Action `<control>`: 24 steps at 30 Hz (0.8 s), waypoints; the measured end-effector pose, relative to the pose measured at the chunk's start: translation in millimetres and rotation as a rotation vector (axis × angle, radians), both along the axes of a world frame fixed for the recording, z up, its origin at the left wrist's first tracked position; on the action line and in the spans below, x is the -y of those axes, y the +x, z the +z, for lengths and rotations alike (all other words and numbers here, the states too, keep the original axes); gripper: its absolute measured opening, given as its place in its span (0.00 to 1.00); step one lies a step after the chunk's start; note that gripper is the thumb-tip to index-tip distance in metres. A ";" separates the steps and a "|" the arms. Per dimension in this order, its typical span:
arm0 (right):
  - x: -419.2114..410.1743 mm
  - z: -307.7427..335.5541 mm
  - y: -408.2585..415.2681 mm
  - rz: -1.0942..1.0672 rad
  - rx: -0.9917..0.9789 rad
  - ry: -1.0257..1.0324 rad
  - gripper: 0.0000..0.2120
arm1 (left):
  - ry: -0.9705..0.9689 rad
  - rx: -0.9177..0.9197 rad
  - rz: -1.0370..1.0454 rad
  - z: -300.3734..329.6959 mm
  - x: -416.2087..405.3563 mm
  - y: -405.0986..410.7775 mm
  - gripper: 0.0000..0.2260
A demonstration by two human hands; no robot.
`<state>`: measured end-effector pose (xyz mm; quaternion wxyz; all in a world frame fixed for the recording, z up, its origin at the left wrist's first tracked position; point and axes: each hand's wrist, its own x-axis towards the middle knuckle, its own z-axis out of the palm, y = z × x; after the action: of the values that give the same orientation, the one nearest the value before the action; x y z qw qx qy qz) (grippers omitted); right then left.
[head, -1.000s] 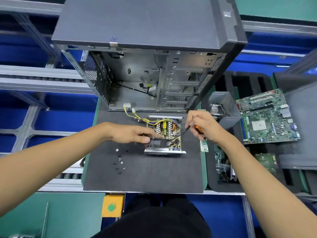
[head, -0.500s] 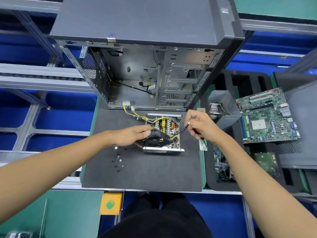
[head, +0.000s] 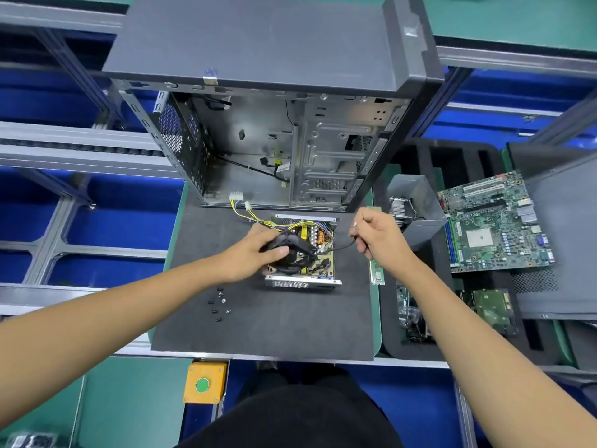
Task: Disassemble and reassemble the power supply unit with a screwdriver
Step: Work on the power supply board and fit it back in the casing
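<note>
Your left hand (head: pixel 255 253) now grips the fan (head: pixel 290 257), lifted off the power supply unit (head: pixel 318 250). Your right hand (head: pixel 376 237) pinches its cable (head: pixel 339 248), raised higher.

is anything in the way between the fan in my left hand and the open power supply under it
Nothing separate lies between them. The left hand holds the black fan right over the open power supply. Only the fan's own thin black cable runs across to the right hand, which pinches it.
</note>
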<state>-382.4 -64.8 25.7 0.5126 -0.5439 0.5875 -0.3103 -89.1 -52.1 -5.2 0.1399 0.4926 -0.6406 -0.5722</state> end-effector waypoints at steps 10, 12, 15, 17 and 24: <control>14.8 7.4 -0.4 0.052 -0.067 -0.040 0.06 | 0.473 -0.212 0.359 28.4 5.8 -12.1 0.11; 15.1 5.6 0.5 0.075 -0.085 -0.013 0.09 | 0.578 -0.244 0.331 30.0 2.7 -13.3 0.16; 14.6 2.3 -1.1 0.104 -0.077 0.014 0.11 | 0.587 -0.244 0.248 30.9 0.5 -9.8 0.23; 14.9 1.1 -2.2 0.114 -0.070 0.035 0.11 | 0.559 -0.193 0.213 30.9 -0.5 -8.9 0.21; 18.4 -8.8 -5.3 0.140 -0.073 0.092 0.18 | 0.481 -0.021 0.128 23.8 -4.4 -9.5 0.23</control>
<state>-387.7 -83.1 16.9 0.5357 -0.5707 0.5797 -0.2263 -98.6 -47.8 18.5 0.0613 0.5452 -0.4519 -0.7034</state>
